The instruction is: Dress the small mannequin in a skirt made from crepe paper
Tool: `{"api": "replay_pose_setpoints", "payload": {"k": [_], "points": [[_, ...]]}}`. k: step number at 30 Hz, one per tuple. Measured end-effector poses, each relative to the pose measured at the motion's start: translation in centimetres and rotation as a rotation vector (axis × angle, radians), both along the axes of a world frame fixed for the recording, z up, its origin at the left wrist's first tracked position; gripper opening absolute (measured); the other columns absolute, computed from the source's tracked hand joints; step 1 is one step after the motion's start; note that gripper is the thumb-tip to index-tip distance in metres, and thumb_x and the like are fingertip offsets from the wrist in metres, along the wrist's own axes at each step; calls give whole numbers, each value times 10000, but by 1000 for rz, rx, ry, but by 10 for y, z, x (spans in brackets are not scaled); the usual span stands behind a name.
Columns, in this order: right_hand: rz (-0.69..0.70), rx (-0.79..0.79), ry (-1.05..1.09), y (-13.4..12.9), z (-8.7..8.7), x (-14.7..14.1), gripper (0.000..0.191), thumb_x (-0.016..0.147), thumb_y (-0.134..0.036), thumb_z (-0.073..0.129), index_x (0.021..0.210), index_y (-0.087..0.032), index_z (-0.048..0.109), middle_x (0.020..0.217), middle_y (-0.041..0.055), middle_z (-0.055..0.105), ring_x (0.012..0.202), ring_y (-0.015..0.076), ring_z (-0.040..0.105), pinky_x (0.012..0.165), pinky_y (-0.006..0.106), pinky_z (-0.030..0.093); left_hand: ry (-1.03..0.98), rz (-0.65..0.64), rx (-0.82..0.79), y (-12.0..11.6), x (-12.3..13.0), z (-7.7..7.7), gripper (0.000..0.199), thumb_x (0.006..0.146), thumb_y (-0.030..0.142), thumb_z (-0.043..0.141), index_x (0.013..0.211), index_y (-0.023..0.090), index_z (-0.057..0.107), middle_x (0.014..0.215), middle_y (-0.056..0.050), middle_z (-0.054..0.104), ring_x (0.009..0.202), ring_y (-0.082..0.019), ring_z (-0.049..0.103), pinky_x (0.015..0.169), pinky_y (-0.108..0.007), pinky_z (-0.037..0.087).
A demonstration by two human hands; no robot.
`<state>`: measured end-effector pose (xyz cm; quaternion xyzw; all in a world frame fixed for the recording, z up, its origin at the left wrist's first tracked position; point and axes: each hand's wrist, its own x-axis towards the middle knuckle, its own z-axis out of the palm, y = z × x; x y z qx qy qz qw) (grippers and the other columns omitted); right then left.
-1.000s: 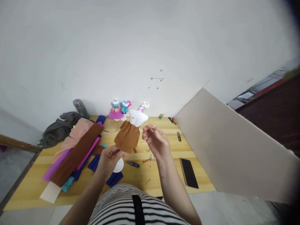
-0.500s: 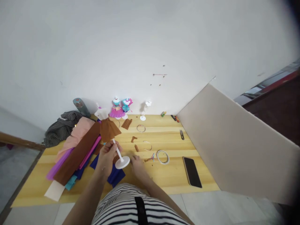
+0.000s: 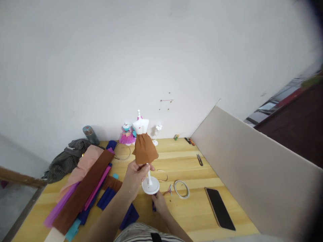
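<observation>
Above table [image 3: 194,210], left hand [image 3: 135,176] holds mannequin [image 3: 140,126] below skirt [image 3: 145,149].

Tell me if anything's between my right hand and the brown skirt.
Yes, in this view: the round white base sits just above your right hand, and higher up your left hand grips the pole right under the skirt. The skirt's front is uncovered.

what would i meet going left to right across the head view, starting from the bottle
Bottle → magenta-skirted mannequin → brown-skirted mannequin → white ring → snips → phone
</observation>
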<state>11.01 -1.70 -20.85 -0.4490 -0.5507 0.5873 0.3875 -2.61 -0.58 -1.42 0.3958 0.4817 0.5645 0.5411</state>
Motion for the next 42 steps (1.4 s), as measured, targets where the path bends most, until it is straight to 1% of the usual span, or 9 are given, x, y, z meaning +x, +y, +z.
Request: {"api": "replay_pose_setpoints", "payload": {"k": [3, 6, 11, 15, 20, 25, 29, 36, 42], "points": [[-234, -3, 56, 13, 28, 20, 288, 768, -548, 557, 712, -266, 546, 495, -31, 453, 393, 160, 422, 375, 275, 335, 31, -31, 20, 6, 1, 8, 297, 698, 414, 685, 656, 120, 665, 578, -9, 588, 414, -42, 339, 448, -222, 228], [-380, 26, 221, 25, 92, 41, 274, 813, -466, 594, 991, -256, 596, 563, -23, 495, 439, 143, 422, 381, 253, 330, 33, -60, 47, 11, 2, 12, 312, 701, 415, 691, 628, 114, 656, 604, -19, 592, 413, -38, 352, 445, -225, 234], [-338, 265, 457, 19, 207, 48, 180, 809, -377, 665, 944, -259, 646, 680, 4, 546, 477, 112, 410, 425, 249, 328, -63, -36, 98, 14, 8, 14, 311, 705, 418, 705, 639, 122, 636, 670, -24, 614, 442, -37, 339, 444, -226, 226], [-196, 400, 404, 9, 249, 32, 307, 852, -427, 612, 1085, -245, 693, 745, 48, 581, 586, 159, 469, 508, 291, 376, -89, 15, 162, 7, 5, 16, 310, 734, 430, 697, 702, 124, 660, 670, -15, 607, 452, -40, 329, 459, -233, 241], [-74, 595, 211, 14, 267, 13, 373, 912, -363, 542, 1260, -256, 626, 781, 34, 537, 633, 161, 500, 610, 322, 422, -80, 99, 184, -2, -6, 22, 292, 753, 416, 696, 800, 128, 688, 650, -2, 599, 456, -44, 334, 466, -235, 223], [-92, 466, 277, 18, 263, 8, 418, 913, -372, 549, 1310, -243, 561, 663, -28, 442, 484, 94, 365, 456, 240, 311, 34, 102, 175, -4, 2, 29, 350, 776, 430, 657, 609, 125, 624, 515, 32, 479, 442, -47, 300, 477, -235, 209], [-206, 375, 332, 13, 256, 12, 321, 879, -418, 591, 1121, -209, 620, 692, -22, 481, 471, 73, 309, 425, 224, 251, 86, 51, 149, -5, 16, 27, 341, 802, 426, 618, 614, 142, 609, 450, 71, 330, 446, -68, 295, 481, -234, 205], [-259, 276, 363, 6, 252, 25, 315, 859, -459, 601, 966, -164, 629, 559, -75, 321, 449, 65, 211, 415, 220, 172, 150, -31, 160, -6, 30, 19, 302, 809, 393, 602, 643, 141, 626, 561, 28, 498, 493, -78, 326, 505, -232, 252], [-278, 371, 355, 9, 246, 23, 289, 878, -454, 561, 911, -173, 622, 585, -56, 324, 510, 95, 265, 467, 238, 222, 219, -22, 154, -6, 28, 15, 315, 799, 408, 603, 635, 140, 626, 487, 48, 425, 469, -80, 314, 490, -228, 245]]}}
